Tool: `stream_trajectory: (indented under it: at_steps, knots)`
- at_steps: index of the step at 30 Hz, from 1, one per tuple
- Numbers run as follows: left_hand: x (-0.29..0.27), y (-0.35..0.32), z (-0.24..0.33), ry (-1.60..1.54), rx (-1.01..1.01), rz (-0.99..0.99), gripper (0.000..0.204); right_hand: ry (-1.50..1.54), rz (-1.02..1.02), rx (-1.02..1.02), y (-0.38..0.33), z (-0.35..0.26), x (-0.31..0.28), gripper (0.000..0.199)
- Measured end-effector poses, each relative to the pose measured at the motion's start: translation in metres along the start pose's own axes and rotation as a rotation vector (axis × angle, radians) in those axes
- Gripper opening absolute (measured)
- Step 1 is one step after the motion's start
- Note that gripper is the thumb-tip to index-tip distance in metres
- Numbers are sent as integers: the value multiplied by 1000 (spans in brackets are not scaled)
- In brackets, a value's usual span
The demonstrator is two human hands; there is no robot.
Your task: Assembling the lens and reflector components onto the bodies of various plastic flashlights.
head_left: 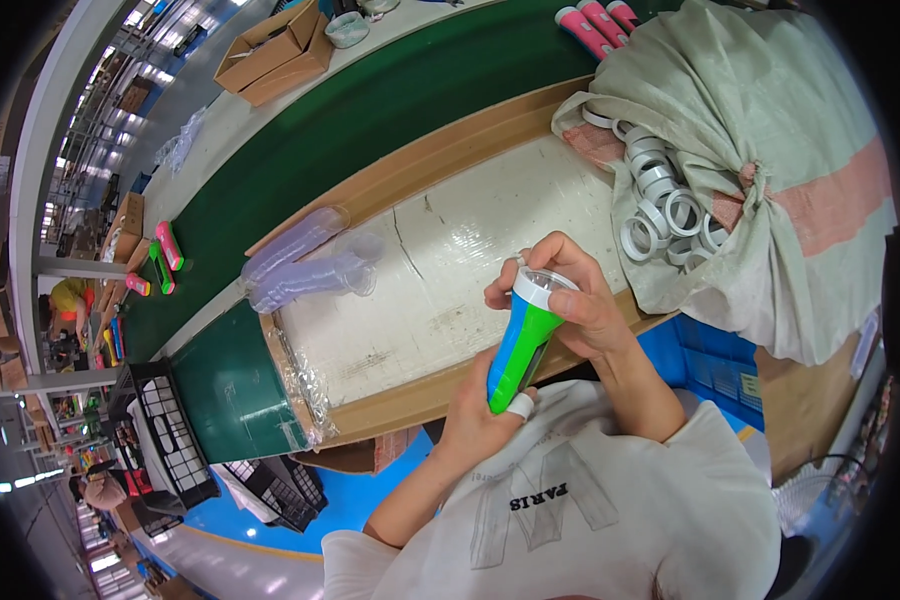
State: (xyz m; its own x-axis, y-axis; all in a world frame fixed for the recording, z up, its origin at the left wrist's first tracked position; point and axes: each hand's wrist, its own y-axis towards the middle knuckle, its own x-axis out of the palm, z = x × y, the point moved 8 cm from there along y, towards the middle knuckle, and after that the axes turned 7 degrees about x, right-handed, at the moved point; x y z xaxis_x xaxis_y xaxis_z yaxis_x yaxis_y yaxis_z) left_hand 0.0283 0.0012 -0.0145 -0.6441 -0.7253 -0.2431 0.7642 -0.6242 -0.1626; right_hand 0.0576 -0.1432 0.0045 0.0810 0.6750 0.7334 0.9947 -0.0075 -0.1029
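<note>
A green-and-blue flashlight (pixel 523 345) is held tilted in front of my chest, its wide head up. My left hand (pixel 467 412) is closed around the lower handle, with a white cover on the thumb. At the top, my right hand (pixel 582 302) grips the white ring (pixel 542 287) around the head, thumb on the near side and fingers behind it. A clear lens shows inside the ring. Left of my hands lie stacks of clear, purplish plastic cups (pixel 310 270). More white rings (pixel 665 200) spill from the open mouth of a woven sack (pixel 760 130) at the right.
A shallow cardboard tray (pixel 420 397) with a worn white bottom lies before me, across a green conveyor belt (pixel 370 130). Pink flashlights (pixel 590 28) lie on the far belt. Black crates (pixel 170 435) stand at the left. An open cardboard box (pixel 275 55) sits beyond the belt.
</note>
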Motion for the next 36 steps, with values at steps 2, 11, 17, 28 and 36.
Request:
stream_trajectory:
  at_steps: [2,11,17,28,36]
  knots:
    - [-4,3,5,-4,32,22,48,-24,33,0,0,-3,3,38]
    - [61,-26,25,-1340,-267,-493,60,577,-402,-57,5,8,20,31]
    - [18,-11,14,-151,80,-157,51,225,-217,-161,-3,0,5,28]
    - [8,7,-7,-783,-304,-227,50,135,7,63,-1,4,-26,39]
    - [-20,25,13,312,133,36,65,-25,4,34,8,2,-23,54]
